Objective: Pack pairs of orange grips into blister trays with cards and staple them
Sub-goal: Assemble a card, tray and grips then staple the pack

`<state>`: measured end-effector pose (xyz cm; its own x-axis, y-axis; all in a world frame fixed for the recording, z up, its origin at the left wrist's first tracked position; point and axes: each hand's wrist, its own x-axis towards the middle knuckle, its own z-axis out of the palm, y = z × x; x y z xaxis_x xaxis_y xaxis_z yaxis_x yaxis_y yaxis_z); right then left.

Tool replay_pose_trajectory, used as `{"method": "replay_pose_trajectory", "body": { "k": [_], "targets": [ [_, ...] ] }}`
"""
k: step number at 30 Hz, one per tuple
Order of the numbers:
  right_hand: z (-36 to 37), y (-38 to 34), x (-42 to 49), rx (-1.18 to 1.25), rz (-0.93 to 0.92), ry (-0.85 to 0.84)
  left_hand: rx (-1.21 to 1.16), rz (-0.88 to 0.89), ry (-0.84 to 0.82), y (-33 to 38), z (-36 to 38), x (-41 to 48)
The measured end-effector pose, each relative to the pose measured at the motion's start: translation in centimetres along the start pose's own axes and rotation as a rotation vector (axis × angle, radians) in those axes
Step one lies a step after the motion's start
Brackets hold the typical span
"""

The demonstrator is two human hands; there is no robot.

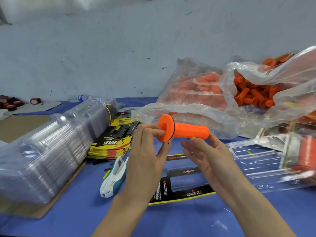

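An orange grip (186, 130) with a wide flange is held level above the blue table between both hands. My left hand (147, 147) pinches the flange end with thumb and fingers. My right hand (205, 154) supports the barrel end with its fingertips. Under the hands lies a black and yellow card (181, 183) in a clear blister tray (172, 168). A white and teal stapler (113, 177) rests just left of my left wrist. A stack of printed cards (111, 142) lies beyond it.
A tall stack of clear blister trays (51, 147) fills the left side. Plastic bags of orange grips (253, 94) sit at the back right. Packed and open clear trays (277, 159) lie at the right. A water bottle (80, 98) lies by the wall.
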<state>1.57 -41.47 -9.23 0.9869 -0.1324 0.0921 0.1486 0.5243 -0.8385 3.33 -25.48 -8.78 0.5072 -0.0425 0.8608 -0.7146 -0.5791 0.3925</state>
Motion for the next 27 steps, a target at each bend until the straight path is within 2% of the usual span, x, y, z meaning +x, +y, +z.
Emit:
{"method": "replay_pose_trajectory", "body": {
  "k": [4, 7, 10, 13, 19, 27],
  "targets": [
    [-0.4, -1.3, -0.2, -0.235, -0.139, 0.003, -0.123, -0.405, 0.006, 0.1, -0.3, 0.9],
    [-1.9, -2.1, -0.1, -0.668, -0.270, 0.038, -0.115, -0.615, -0.060, -1.0, -0.5, 1.0],
    [-4.1, -1.8, 0.2, -1.193, -0.405, 0.119, 0.010, -0.686, -0.184, -1.6, -0.6, 0.4],
    [-5.7, -0.9, 0.6, -1.593, -0.387, 0.140, 0.103, -0.675, -0.277, -1.7, -0.2, -0.1],
    [-6.8, 0.8, 0.6, -1.774, -0.466, 0.165, 0.293, -0.593, -0.353, -1.4, 0.7, -0.7],
    [-6.8, 1.1, 0.6, -1.861, -0.371, 0.110, 0.297, -0.624, -0.423, -2.2, 1.9, -1.4]
  ]
}}
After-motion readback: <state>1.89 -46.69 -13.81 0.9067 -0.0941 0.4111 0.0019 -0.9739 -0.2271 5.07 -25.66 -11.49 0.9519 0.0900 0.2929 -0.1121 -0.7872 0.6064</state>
